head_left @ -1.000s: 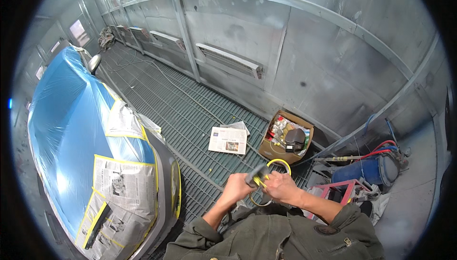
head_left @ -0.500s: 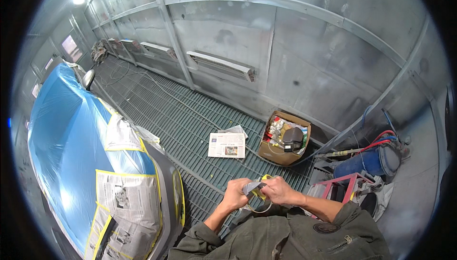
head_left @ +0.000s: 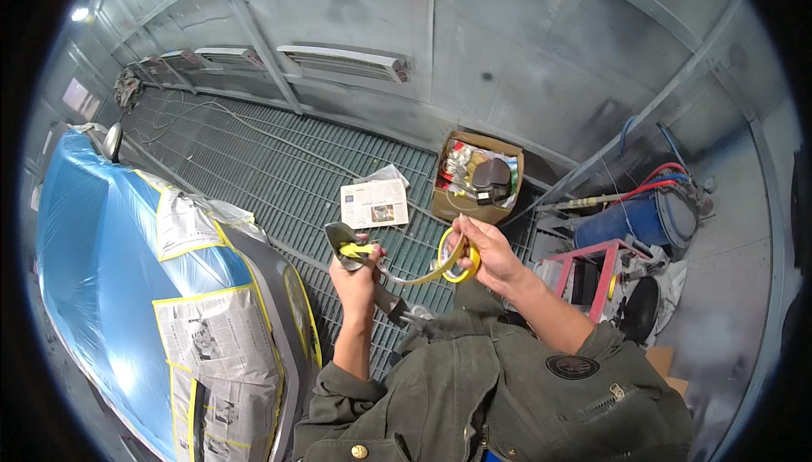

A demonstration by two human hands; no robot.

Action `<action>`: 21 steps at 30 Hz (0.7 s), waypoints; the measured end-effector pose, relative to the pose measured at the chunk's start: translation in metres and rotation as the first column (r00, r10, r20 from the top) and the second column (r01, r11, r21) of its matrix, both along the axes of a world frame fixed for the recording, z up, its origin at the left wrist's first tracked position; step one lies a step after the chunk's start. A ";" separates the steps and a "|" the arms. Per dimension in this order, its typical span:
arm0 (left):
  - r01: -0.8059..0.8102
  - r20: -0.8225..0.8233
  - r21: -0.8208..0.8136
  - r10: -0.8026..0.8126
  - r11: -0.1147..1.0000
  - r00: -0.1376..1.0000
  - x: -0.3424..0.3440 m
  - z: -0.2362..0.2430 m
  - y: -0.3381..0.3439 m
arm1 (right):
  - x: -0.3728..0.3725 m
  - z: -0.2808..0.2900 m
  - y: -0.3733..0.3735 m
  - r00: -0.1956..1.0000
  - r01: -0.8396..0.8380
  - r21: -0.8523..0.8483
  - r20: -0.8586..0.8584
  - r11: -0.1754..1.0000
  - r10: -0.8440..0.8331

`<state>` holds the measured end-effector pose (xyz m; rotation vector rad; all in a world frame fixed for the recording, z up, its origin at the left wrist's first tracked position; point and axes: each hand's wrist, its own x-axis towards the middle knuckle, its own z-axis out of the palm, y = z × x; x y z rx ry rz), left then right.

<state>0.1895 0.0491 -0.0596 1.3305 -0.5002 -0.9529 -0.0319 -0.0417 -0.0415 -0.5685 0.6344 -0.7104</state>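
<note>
Just right of and below the frame's centre, a yellow tape roll (head_left: 473,266) sits in the right hand's (head_left: 494,257) grasp, ring-shaped and hollow. Its strip (head_left: 423,278) curves down and leftward toward the left hand (head_left: 353,279), which grips a dark grey piece (head_left: 338,234) bearing crumpled yellow tape (head_left: 356,250).

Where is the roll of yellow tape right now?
In the head view, the roll of yellow tape is in the right hand, slightly right of centre, appearing below the cardboard box.
</note>
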 end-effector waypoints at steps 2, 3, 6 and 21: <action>0.046 -0.059 0.080 -0.041 0.996 0.997 -0.001 -0.003 -0.004 | 0.000 0.003 -0.004 0.996 0.016 0.030 0.085 0.999 -0.018; 0.084 -0.091 0.180 -0.068 0.980 0.993 -0.002 -0.004 -0.006 | 0.002 0.003 -0.004 0.999 0.038 -0.015 0.019 0.999 -0.038; 0.170 -0.098 0.101 -0.160 0.980 0.982 -0.007 0.000 -0.007 | 0.007 0.001 -0.004 0.988 0.117 -0.031 -0.102 0.993 -0.120; 0.618 -0.063 0.107 -0.615 0.779 0.786 -0.021 0.022 -0.006 | -0.012 -0.006 -0.015 0.989 -0.073 -0.011 -0.126 0.997 0.071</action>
